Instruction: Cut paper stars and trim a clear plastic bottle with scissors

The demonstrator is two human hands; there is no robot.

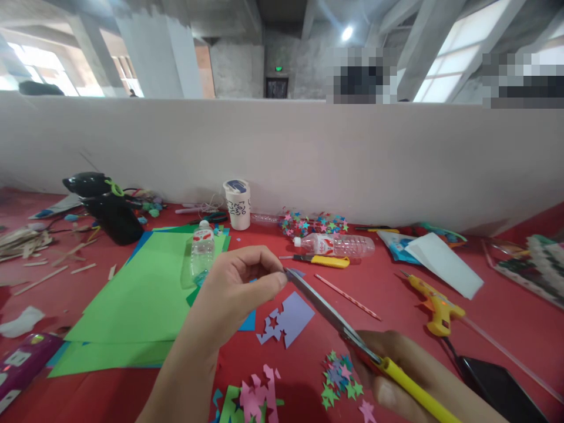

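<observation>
My right hand (392, 364) grips a pair of scissors (335, 320) with a yellow handle, the blades pointing up and to the left. At the blade tips, my left hand (247, 279) has thumb and forefinger pinched together. A small scrap of purple paper (298, 272) shows beside the tips; whether the fingers hold it I cannot tell. Below the blades lies a purple sheet (293, 320) with star shapes cut out. Nearer me are a pile of small paper stars (339, 376) and pink offcuts (258, 396).
Green paper sheets (132, 294) lie at left, with a clear bottle (202, 252) on them. Further back are a white cup (238, 205), another bottle (339, 244) and a yellow utility knife (328, 261). A yellow glue gun (436, 305) rests at right. A white partition (282, 153) stands behind.
</observation>
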